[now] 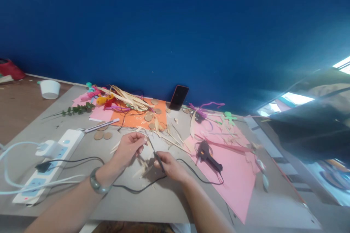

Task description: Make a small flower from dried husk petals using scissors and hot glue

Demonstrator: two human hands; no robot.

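Observation:
In the middle of the table my right hand (170, 165) is closed around the dark handles of a pair of scissors (153, 148), their thin blades pointing up and left. Close beside the blades, my left hand (131, 145) pinches a small pale strip of dried husk (148, 142). A grey-green bangle circles my left wrist. Beneath and between both hands lie loose husk scraps (142, 170). A black cord passes under my right hand. Fine detail at the fingertips is blurred.
A white power strip (61, 160) with cables lies left. A black glue gun (209, 156) rests on pink paper (232, 185) at right. Behind are a phone (179, 97) leaning on the blue wall, wooden discs (98, 135), a husk bundle (128, 98) and a white cup (50, 89).

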